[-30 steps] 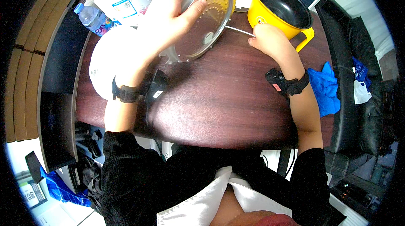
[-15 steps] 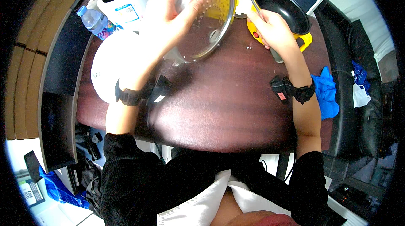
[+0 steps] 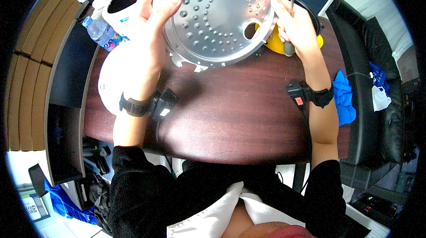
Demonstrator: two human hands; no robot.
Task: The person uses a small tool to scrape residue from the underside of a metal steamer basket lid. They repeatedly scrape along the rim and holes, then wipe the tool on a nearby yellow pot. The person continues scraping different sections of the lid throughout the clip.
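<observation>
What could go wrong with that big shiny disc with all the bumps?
The shiny disc is held up off the table, with the left hand at its edge, so it might slip and bang down. The right hand holds a screwdriver beside the rim, which could scratch it. The yellow pot shows behind, so it might get bumped.

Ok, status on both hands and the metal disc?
Left hand grips metal disc at left. Right hand at its right edge, holding grey-handled tool. Disc partly hides yellow pot.
</observation>
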